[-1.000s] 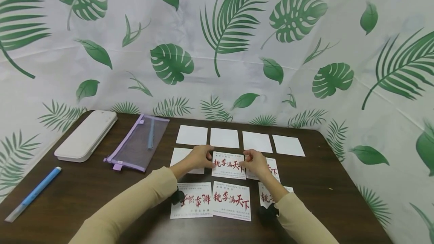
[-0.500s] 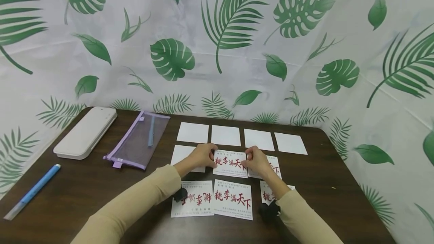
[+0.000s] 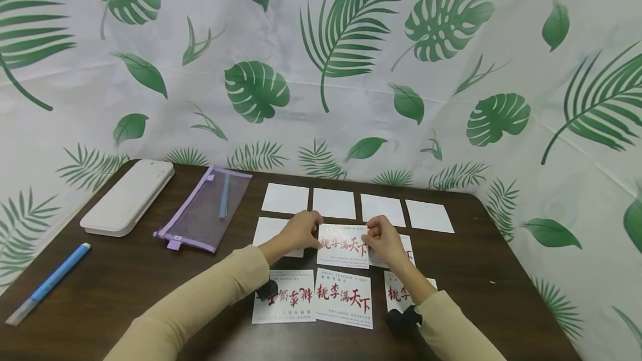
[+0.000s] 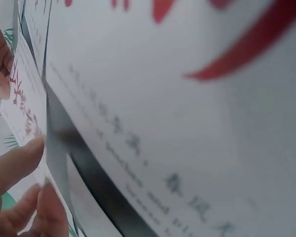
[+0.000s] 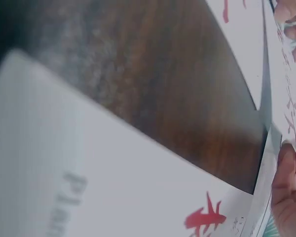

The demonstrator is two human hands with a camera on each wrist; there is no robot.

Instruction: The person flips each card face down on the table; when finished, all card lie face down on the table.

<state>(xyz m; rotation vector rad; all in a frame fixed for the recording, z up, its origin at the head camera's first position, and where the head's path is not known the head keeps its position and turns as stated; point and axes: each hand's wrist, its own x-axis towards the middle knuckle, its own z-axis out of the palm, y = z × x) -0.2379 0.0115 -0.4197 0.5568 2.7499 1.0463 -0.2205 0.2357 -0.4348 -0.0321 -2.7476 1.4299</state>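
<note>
Dark wood-grain table (image 3: pixel 481 272), rounded corners, backed on the far and right sides by a white sheet printed with green leaves (image 3: pixel 351 71). Far left: white flat case (image 3: pixel 127 198), long axis running away from me. Beside it a purple mesh zip pouch (image 3: pixel 205 210) with a blue pen inside. Blue marker (image 3: pixel 47 284) lies near the left edge, diagonal, cap end pointing away.

Cards form a grid mid-table: four blank white cards (image 3: pixel 333 203) in the far row, printed ones nearer me.

The held card (image 3: pixel 343 245) sits in the middle row, centre, between my hands. Long axis runs left-right; red characters read upright toward me, top edge away. My left hand (image 3: pixel 299 231) pinches its left edge, thumb and fingers curled on it. My right hand (image 3: pixel 383 237) pinches its right edge the same way. Wrist views are blurred, but the card seems lifted slightly off the table rather than flat.

Near row: left printed card (image 3: pixel 285 297) has its text upside down to me; centre printed card (image 3: pixel 345 297) is upright.
</note>
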